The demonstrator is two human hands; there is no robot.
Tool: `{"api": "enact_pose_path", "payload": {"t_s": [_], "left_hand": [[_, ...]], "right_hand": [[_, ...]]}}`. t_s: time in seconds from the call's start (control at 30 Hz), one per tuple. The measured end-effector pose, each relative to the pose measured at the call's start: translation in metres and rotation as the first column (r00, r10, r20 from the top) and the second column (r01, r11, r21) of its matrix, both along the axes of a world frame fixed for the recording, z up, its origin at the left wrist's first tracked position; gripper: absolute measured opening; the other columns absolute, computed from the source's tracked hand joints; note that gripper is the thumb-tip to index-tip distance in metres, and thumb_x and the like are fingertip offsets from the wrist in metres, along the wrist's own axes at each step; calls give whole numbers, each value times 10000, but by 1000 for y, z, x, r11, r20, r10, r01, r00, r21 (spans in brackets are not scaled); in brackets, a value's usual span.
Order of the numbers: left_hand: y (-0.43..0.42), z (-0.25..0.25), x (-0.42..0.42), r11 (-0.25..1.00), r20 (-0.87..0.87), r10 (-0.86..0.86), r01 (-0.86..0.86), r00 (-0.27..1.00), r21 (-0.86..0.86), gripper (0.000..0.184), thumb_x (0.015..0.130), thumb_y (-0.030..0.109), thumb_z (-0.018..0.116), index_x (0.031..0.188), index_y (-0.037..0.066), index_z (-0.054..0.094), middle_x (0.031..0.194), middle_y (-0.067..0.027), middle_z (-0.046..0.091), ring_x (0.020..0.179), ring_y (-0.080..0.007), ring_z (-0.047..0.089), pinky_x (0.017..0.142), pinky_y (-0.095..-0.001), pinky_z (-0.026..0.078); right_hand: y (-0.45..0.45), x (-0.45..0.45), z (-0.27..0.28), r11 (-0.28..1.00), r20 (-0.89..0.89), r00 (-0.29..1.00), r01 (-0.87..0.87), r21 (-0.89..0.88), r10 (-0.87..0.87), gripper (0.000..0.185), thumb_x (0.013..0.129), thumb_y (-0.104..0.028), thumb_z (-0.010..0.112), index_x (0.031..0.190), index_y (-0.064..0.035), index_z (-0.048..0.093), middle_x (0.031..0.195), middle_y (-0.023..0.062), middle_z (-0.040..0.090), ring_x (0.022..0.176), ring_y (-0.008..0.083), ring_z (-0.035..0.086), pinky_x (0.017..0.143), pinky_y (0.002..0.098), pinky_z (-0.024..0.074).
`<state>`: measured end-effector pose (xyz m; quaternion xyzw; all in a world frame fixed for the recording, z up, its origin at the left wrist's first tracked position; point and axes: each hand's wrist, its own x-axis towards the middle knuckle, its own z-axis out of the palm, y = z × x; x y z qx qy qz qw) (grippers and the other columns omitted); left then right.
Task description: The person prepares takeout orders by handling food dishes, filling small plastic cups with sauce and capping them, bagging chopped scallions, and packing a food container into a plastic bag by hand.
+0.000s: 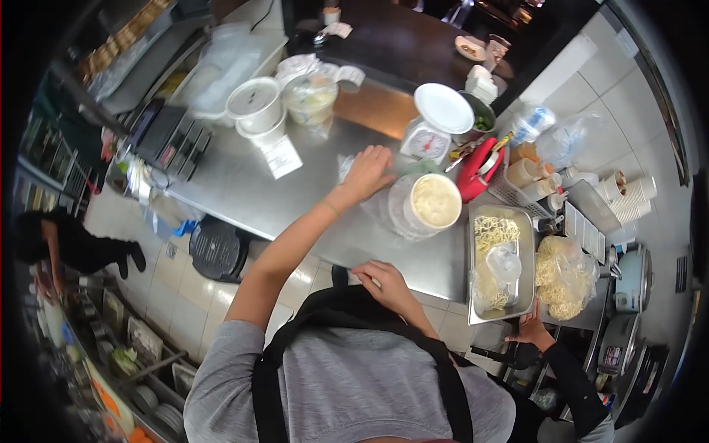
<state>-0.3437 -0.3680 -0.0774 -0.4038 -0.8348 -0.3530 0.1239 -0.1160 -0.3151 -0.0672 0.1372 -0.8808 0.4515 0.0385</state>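
Observation:
On the steel counter (295, 199), my left hand (367, 173) rests near a crumpled bit of clear plastic, its fingers stretched forward and holding nothing. Just right of it stands a round white tub (436, 201) with pale, creamy contents, in a clear plastic bag. My right hand (386, 284) is near my chest at the counter's front edge, fingers curled; what they hold, if anything, I cannot make out. Behind the tub is a kitchen scale (425, 142) with a white plate (444, 108) on top.
A metal tray of noodles (501, 258) and bagged noodles (565, 277) lie at the right, near a co-worker's hand (533, 330). Lidded white tubs (254, 103) and a receipt (281, 156) lie back left. A red-handled tool (480, 168) stands beside the scale. Another person (74, 240) is at far left.

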Motion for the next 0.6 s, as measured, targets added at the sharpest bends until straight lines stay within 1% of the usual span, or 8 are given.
{"api": "enact_pose_path", "payload": {"t_s": [0.07,0.1,0.23,0.3,0.4,0.43,0.5,0.6], "left_hand": [[-44,-1,18,994,-30,60,-57,998,91,269,671,137,700,782,73,463,804,-87,509,822,-279,497,672,-389,392],[-69,-10,28,971,-142,107,-72,984,229,254,685,137,695,773,58,470,778,-97,512,751,-291,496,648,-380,391],[-171,-36,99,835,103,397,-405,912,373,157,743,121,663,757,37,531,741,-96,517,691,-263,487,626,-360,395],[-210,-68,136,742,221,536,-580,815,337,95,786,118,618,784,36,570,753,-98,528,701,-243,496,634,-349,398],[-240,-139,182,666,307,638,-706,706,239,46,808,63,575,826,26,597,736,-74,523,653,-206,498,608,-303,411],[-239,-159,198,666,393,607,-712,691,222,47,804,58,561,822,37,599,746,-84,531,674,-234,509,623,-326,416],[-232,-195,225,671,545,531,-715,649,198,74,796,48,533,815,59,603,764,-104,547,716,-289,532,652,-373,427],[-208,-234,257,739,630,472,-666,616,97,108,769,45,538,817,96,621,769,-111,559,727,-304,552,655,-393,444]], "right_hand": [[-21,1,-4,994,26,994,-106,40,105,76,804,-110,552,844,-55,587,764,81,584,704,278,565,683,364,429],[-31,4,-16,987,39,988,-150,55,148,82,798,-130,562,801,-49,577,760,92,591,716,302,567,669,376,431],[-72,31,-34,903,214,920,-372,213,329,135,805,-170,548,767,-41,562,705,133,600,692,335,579,650,411,444],[-90,50,-45,817,293,874,-473,330,388,150,806,-182,539,766,-38,557,676,153,601,685,350,587,644,431,452],[-108,80,-70,725,456,797,-576,379,395,150,824,-186,514,837,-41,552,661,168,604,701,360,600,651,449,461],[-109,89,-76,717,478,770,-607,344,423,158,834,-167,504,950,-65,541,712,152,621,722,351,611,650,450,470],[-109,102,-78,661,547,713,-669,340,439,194,844,-165,496,1017,-81,520,796,152,623,759,347,608,669,449,468],[-100,115,-88,586,628,652,-727,358,425,241,849,-167,494,1079,-96,498,904,150,607,819,337,598,704,446,464]]}}
